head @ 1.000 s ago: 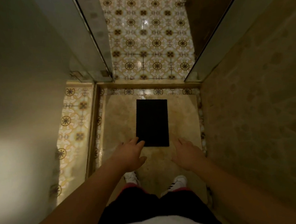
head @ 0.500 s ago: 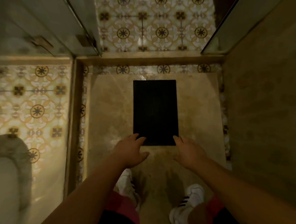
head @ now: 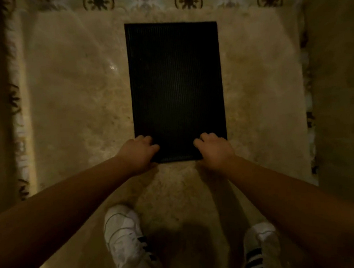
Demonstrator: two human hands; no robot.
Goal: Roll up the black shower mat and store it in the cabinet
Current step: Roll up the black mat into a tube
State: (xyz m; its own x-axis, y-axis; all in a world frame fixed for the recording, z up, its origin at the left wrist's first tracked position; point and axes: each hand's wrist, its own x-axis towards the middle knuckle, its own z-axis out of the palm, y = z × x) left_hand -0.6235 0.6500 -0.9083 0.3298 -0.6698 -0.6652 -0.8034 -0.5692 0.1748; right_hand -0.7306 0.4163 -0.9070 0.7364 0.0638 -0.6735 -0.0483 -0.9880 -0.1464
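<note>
- Black shower mat (head: pixel 176 88) lies flat and unrolled on the beige stone floor (head: pixel 75 99), ribbed lengthwise.
- Left hand (head: pixel 138 154) and right hand (head: pixel 213 149) grip its near corners, fingers curled over the edge.
- White sneakers (head: pixel 125 240) stand just behind the mat.

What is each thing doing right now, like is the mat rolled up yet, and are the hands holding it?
black shower mat: flat on the floor, not rolled yet.
left hand: fingers curled over the mat's near left corner, gripping it.
right hand: fingers curled over the mat's near right corner, gripping it.
white shoes: standing on the floor, just short of the mat.
shower floor: shiny, maybe wet; hard to tell.
</note>
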